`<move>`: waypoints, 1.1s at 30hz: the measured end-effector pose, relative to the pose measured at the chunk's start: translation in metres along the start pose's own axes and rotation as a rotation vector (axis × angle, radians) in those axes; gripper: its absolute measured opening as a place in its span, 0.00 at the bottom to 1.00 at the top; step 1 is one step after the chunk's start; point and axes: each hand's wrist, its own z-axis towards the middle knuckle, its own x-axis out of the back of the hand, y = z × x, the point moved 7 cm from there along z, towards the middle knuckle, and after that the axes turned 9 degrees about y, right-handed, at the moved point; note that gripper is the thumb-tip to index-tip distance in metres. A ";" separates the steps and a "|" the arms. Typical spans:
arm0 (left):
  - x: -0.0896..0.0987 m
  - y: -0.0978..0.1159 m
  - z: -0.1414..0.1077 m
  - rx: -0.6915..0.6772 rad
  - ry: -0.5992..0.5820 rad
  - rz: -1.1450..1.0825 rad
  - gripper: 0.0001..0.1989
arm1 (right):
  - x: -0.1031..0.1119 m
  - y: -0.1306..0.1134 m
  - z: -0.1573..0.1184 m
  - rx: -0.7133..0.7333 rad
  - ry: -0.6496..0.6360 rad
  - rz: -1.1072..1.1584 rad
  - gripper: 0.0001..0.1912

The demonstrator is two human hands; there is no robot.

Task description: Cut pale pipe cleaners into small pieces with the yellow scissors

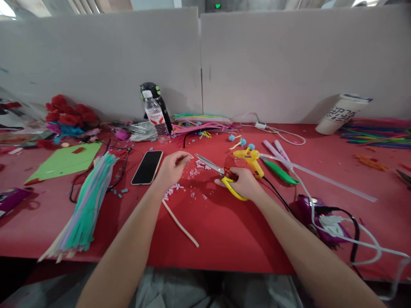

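My right hand (240,182) grips scissors (210,164) with yellow and red handles, their blades pointing left toward my other hand. Near the scissors' tips, my left hand (173,169) has its fingertips pinched together; whatever is between them is too small to make out. Small pale clippings (193,172) lie scattered on the red table between and below the hands. A single cream pipe cleaner (180,224) runs along the table from beneath my left wrist toward the front edge. Just left of that hand lies a black-screened phone (147,167).
A bundle of green, lilac and cream pipe cleaners (91,205) lies at left by a green sheet (66,161). A yellow glue gun (250,159), a corded purple power strip (321,220) and a tilted white cup (343,113) are at right. A plastic bottle (156,115) stands behind.
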 end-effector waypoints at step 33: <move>-0.007 0.013 -0.007 0.074 0.008 -0.051 0.21 | -0.001 0.004 0.002 0.042 0.026 -0.095 0.30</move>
